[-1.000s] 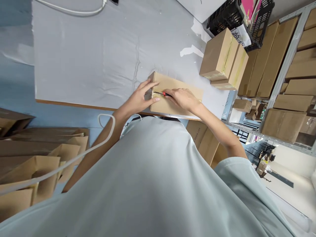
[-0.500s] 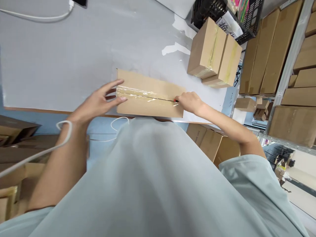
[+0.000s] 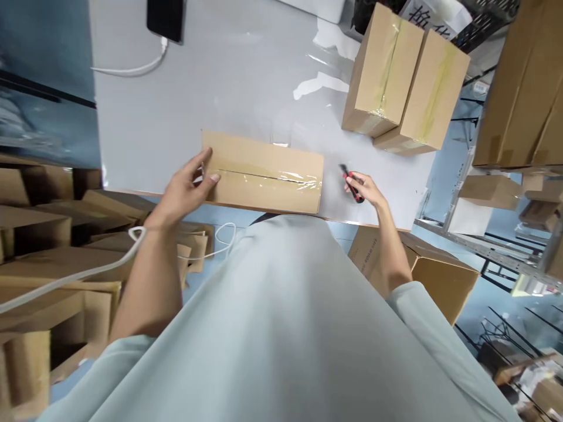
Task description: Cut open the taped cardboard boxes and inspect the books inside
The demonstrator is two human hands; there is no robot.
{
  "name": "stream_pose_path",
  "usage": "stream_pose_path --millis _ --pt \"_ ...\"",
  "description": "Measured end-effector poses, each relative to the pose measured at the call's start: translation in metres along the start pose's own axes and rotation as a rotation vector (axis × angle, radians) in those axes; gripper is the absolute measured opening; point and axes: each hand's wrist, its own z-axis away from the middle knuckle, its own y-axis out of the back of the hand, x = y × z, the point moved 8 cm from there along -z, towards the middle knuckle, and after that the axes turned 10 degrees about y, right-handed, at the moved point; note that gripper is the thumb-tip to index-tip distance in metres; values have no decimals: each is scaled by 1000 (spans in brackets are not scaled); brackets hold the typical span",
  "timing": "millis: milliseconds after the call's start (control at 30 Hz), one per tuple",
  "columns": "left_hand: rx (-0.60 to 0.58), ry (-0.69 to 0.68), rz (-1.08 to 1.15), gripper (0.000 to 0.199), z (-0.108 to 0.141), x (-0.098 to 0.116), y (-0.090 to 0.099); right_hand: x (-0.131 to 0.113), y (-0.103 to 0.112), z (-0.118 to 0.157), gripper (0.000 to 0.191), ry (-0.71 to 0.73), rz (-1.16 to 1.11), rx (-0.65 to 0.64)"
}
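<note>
A long brown cardboard box lies near the front edge of the grey table, in front of my body. Clear tape runs along its top, with a dark slit down the middle seam. My left hand grips the box's left end, thumb on top and fingers on the far side. Off the right end of the box, apart from it, my right hand holds a red and black utility knife over the table. Its dark tip points up and away from me.
Two taped cardboard boxes stand at the table's back right. A black phone with a white cable lies at the back left. Empty open cartons are piled on the floor at left. An open carton sits below the table's right side.
My right hand has moved from the box's right end to the right, taking the knife off the box. My left hand stays at the left end. The head view has shifted.
</note>
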Motion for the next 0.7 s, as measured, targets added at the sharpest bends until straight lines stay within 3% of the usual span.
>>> stream_pose_path --millis 67,100,167,233,367,533,600,700 --pt "71 10 -50 122 6 2 -8 53 -12 -7 38 -133 -244 313" --pt "124 15 -84 118 10 5 -12 74 -29 -9 37 -211 -327 402" --pt "262 13 -160 100 17 13 -19 100 -67 -15 33 -311 -449 479" --pt "380 -9 -209 82 23 21 -27 106 -98 -23 30 -321 -507 488" --pt "505 -55 -183 62 23 22 -28 91 -124 -36 33 -238 -518 483" --pt "544 -69 -176 58 16 9 -4 61 -129 -29 41 -144 -486 494" --pt "550 -64 -142 59 14 4 0 46 -117 -15 44 -81 -439 521" --pt "488 -97 -69 63 7 4 -18 9 -68 22 52 96 -225 639"
